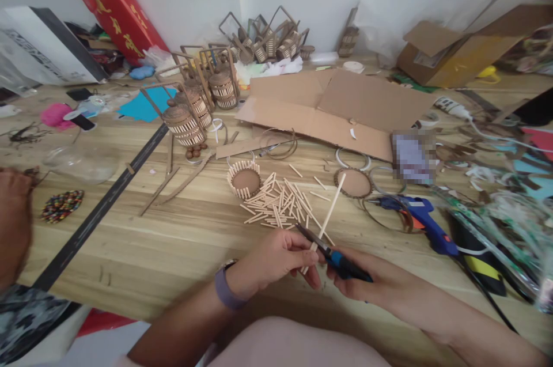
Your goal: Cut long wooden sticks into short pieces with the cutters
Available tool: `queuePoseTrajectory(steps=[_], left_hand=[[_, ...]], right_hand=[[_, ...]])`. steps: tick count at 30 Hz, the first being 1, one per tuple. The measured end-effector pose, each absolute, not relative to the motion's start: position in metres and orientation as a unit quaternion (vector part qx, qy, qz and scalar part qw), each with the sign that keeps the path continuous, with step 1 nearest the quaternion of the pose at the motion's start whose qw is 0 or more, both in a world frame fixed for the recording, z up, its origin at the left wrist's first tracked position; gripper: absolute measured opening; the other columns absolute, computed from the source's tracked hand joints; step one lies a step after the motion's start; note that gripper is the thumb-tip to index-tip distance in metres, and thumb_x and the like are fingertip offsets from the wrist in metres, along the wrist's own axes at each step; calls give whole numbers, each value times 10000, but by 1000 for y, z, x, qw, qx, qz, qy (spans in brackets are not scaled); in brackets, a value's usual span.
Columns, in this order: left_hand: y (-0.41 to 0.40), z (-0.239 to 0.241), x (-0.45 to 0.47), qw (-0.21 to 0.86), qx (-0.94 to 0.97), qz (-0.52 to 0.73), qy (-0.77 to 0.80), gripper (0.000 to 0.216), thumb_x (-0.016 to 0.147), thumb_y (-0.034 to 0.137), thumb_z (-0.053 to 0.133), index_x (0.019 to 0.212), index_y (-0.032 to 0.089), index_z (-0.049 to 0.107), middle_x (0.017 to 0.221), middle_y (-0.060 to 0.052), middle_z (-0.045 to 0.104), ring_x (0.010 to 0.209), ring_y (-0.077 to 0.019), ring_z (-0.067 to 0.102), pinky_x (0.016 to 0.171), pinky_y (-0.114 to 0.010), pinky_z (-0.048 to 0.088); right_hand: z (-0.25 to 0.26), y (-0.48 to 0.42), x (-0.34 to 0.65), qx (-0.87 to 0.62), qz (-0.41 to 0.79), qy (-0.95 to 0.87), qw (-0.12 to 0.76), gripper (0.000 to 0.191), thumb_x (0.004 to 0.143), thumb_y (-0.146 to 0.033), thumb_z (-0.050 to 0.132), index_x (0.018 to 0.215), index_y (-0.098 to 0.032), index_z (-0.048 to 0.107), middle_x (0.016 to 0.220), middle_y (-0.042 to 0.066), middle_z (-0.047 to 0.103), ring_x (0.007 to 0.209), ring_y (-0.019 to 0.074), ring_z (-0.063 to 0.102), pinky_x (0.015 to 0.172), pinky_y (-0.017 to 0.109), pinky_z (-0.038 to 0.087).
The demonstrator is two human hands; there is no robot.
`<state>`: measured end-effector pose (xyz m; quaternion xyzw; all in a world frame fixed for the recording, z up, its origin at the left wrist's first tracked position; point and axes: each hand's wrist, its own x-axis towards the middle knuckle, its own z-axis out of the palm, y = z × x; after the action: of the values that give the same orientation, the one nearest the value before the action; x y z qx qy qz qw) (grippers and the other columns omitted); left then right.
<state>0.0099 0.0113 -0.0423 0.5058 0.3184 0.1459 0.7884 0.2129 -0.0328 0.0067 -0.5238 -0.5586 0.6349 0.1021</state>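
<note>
My left hand [280, 260] pinches a long thin wooden stick [332, 207] that slants up and to the right above the floor. My right hand [367, 283] grips cutting pliers with blue handles [337, 257], and their dark jaws close on the stick near my left fingers. Just beyond my hands lies a pile of short cut sticks [280, 203]. A small round cardboard basket ringed with sticks [244, 178] stands to the left of the pile. A round cardboard disc [354, 182] lies to its right.
A blue glue gun [421, 217] lies at the right among wire rings. Flattened cardboard [332, 108] sits further back, with several finished stick lanterns [194, 108] at its left. A long black strip [99, 211] runs diagonally. Another person's arm [15, 223] shows at the left edge.
</note>
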Motion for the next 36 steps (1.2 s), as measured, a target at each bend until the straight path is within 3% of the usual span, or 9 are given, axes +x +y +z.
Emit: queuePoseTrajectory(steps=[19,30,36], left_hand=[[10,-40,11,782,511,141,328,433,776,543,637,799,116,703,604,-14,628,531,-86,395,569,-237,289],[8,-39,12,758,526,159,351,411,793,549,597,816,139,602,655,-27,644,597,-118,540,606,-242,352],[9,-34,12,768,534,152,320,503,816,637,528,851,141,603,674,-24,643,605,-124,577,585,-234,333]], right_hand=[[-9,-39,207,-529,535,-646,129,286,792,-192,498,1017,-196,675,912,17,680,850,206,583,788,303,451],[-8,-35,211,-511,558,-638,143,242,808,-268,504,983,-194,654,961,35,649,920,220,573,852,341,454],[5,-32,212,-535,596,-586,127,327,721,-313,527,995,-183,650,979,58,657,966,267,577,872,406,462]])
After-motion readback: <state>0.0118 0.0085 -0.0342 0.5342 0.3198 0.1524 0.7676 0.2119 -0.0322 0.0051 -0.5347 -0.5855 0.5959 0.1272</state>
